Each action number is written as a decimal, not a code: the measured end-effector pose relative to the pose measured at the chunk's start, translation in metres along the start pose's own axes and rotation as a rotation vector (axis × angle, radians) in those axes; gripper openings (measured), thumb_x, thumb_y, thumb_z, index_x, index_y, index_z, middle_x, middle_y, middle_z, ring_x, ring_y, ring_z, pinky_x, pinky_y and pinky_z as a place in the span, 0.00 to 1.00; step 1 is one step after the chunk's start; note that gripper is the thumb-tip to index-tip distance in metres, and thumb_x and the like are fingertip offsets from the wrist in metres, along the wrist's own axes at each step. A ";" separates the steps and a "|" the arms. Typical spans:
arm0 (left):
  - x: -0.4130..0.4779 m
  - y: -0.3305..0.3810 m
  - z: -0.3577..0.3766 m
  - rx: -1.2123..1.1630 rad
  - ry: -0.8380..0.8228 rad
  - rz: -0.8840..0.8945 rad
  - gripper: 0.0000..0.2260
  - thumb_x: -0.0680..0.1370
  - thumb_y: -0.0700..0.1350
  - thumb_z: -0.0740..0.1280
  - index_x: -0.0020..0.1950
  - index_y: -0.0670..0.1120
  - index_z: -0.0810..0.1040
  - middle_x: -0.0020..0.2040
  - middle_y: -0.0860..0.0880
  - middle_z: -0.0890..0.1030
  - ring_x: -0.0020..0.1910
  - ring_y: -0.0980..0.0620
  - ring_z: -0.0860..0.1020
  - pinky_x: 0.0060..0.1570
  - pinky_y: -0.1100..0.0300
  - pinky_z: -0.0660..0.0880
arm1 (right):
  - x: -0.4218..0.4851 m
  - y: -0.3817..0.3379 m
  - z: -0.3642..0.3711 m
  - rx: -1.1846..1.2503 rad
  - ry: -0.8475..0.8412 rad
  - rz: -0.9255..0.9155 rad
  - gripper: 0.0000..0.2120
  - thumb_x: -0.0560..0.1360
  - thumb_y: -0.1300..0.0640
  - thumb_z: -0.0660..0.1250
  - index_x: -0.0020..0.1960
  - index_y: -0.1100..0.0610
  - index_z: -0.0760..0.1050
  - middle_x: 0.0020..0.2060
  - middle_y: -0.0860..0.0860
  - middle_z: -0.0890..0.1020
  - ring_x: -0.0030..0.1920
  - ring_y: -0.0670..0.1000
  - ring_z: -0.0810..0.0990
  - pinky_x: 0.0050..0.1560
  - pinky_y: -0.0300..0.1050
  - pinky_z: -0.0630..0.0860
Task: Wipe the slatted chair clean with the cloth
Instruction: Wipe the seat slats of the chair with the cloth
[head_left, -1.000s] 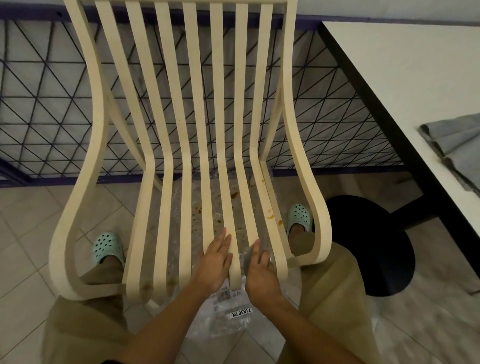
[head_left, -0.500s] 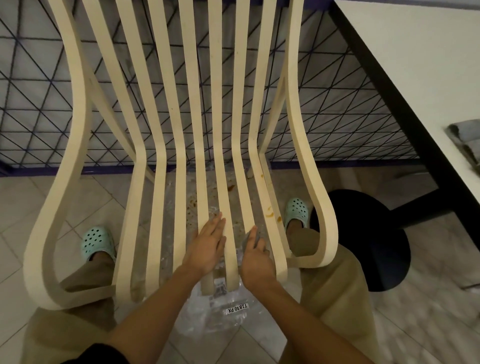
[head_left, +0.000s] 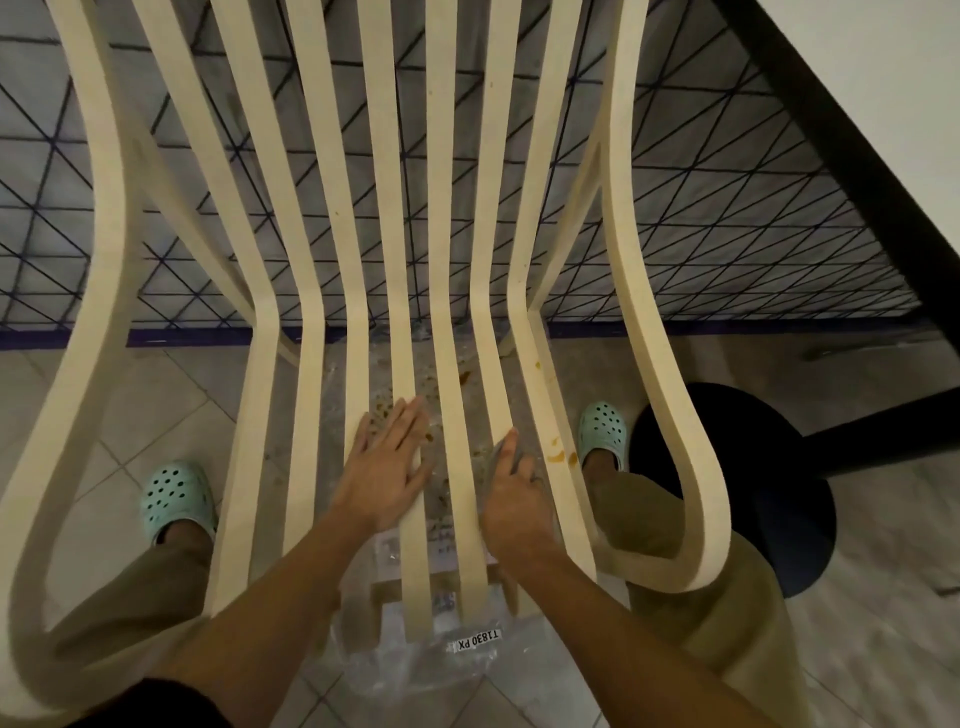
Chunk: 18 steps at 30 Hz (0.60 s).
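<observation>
- looking down from above at a cream slatted chair (head_left: 452, 208); its seat slats run toward the viewer, and a person stands at the front edge with a green clog (head_left: 179, 499) on each side
- left hand (head_left: 387, 467) lies flat on the middle slats; fingers straight and pressed together, holding nothing; it seems to steady the seat
- right hand (head_left: 511, 501) is just beside it, one slat over, on a grey cloth (head_left: 496, 462); the index finger lies straight along the slat and the other fingers bend over the bunched cloth, gripping it against the wood; most of the cloth is hidden under the palm
- orange-brown stains (head_left: 558, 457) sit on the slat just right of the cloth; specks (head_left: 384, 410) show by the left fingertips, on slat or below it, cannot tell
- plastic sheet (head_left: 415, 665) with a label (head_left: 475, 640) lies on the floor (head_left: 130, 405) under the seat; a table (head_left: 831, 156) and a black base (head_left: 753, 493) stand to the right; wire mesh (head_left: 675, 208) is behind
- wiping looks early; marks remain
- risks, as a guess: the small bunched cloth could slip through a gap onto the plastic; a fast stroke could smear the stains along the slat instead of lifting them; a hard push could slide the chair toward the mesh if the left hand eases off; slat edges may be missed
</observation>
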<state>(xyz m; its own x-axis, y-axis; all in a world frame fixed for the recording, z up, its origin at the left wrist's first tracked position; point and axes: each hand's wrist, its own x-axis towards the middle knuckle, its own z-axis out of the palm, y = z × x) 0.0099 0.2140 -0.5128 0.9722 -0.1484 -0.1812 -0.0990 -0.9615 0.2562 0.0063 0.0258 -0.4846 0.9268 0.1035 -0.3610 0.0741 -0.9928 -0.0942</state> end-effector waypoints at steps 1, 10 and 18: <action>0.001 0.000 0.000 -0.007 0.012 -0.023 0.29 0.82 0.62 0.44 0.79 0.51 0.39 0.79 0.54 0.38 0.77 0.56 0.34 0.75 0.50 0.33 | 0.007 -0.001 0.002 -0.024 -0.001 -0.011 0.39 0.79 0.55 0.57 0.76 0.65 0.34 0.73 0.64 0.59 0.65 0.60 0.71 0.58 0.47 0.74; 0.014 -0.003 0.000 -0.135 0.055 -0.353 0.33 0.79 0.65 0.37 0.80 0.48 0.42 0.80 0.52 0.42 0.77 0.54 0.35 0.75 0.48 0.41 | 0.065 -0.016 -0.015 -0.056 0.016 0.004 0.40 0.79 0.55 0.58 0.76 0.65 0.33 0.73 0.63 0.58 0.63 0.59 0.73 0.56 0.46 0.74; 0.017 0.002 -0.013 -0.197 0.022 -0.379 0.30 0.82 0.61 0.44 0.80 0.48 0.41 0.80 0.53 0.40 0.76 0.56 0.31 0.70 0.52 0.41 | 0.142 -0.036 -0.035 -0.015 0.024 0.005 0.38 0.79 0.61 0.56 0.76 0.64 0.33 0.74 0.66 0.57 0.60 0.60 0.77 0.50 0.48 0.76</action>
<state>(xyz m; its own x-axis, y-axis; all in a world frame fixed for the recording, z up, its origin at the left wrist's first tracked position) 0.0288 0.2127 -0.5035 0.9365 0.2143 -0.2776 0.3068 -0.8840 0.3527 0.1483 0.0737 -0.5001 0.9356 0.0970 -0.3395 0.0746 -0.9941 -0.0784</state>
